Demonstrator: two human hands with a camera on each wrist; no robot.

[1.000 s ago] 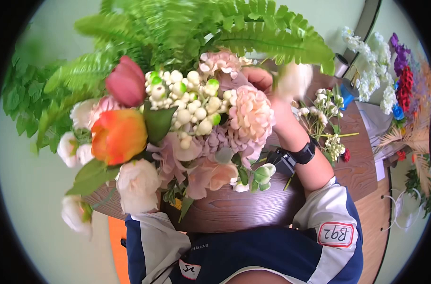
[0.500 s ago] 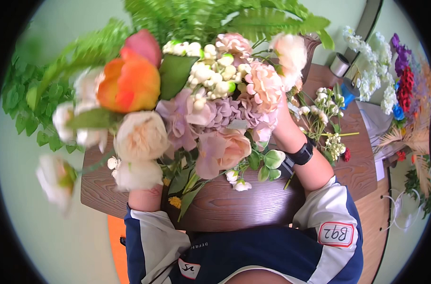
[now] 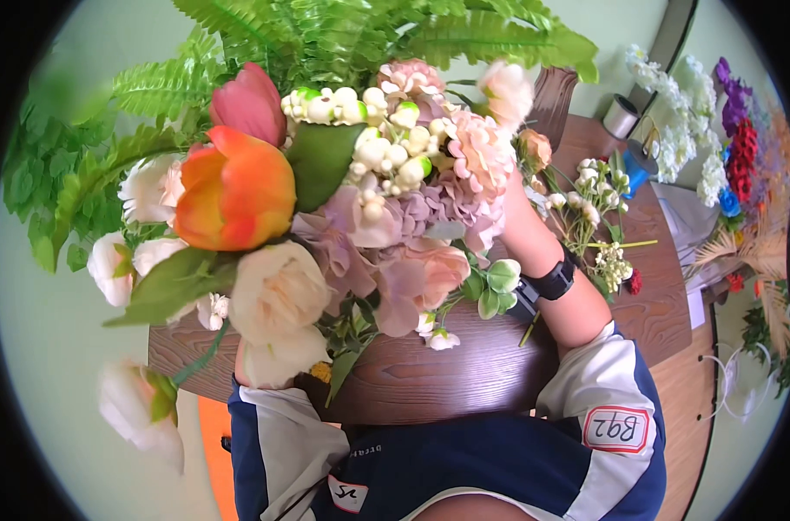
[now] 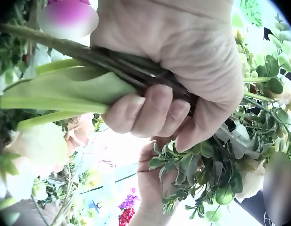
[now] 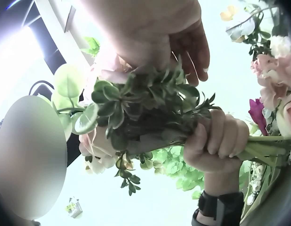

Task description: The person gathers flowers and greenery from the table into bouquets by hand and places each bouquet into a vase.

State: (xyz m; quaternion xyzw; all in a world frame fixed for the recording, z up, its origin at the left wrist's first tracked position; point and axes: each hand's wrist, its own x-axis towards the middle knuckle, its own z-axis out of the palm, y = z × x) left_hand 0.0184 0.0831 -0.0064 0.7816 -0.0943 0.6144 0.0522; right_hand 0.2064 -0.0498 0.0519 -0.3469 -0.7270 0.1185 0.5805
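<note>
A large bouquet with an orange tulip (image 3: 235,193), a pink tulip (image 3: 248,105), white-green berries (image 3: 386,152) and pale roses fills the head view, hiding both hands there. In the left wrist view my left hand (image 4: 183,70) grips the bundled stems (image 4: 75,49), fingers curled round them. The right wrist view shows that same grip by the left hand (image 5: 218,141), just below the leafy sprigs (image 5: 122,103). My right hand (image 5: 152,35) is beside the foliage, fingers extended and loosely bent, not wrapped round anything; whether it touches the leaves is unclear.
Loose white flower sprigs (image 3: 595,204) lie on the brown table (image 3: 464,373). At the back right stand a brown vase (image 3: 553,100), a metal can (image 3: 621,117) and a blue spool (image 3: 640,169). More artificial flowers (image 3: 742,156) are along the right; ferns (image 3: 325,43) are behind the bouquet.
The bouquet has turned and shifted rightward since a second ago, uncovering the vase behind it. My right hand, partly visible among the blooms before, is now hidden in the head view.
</note>
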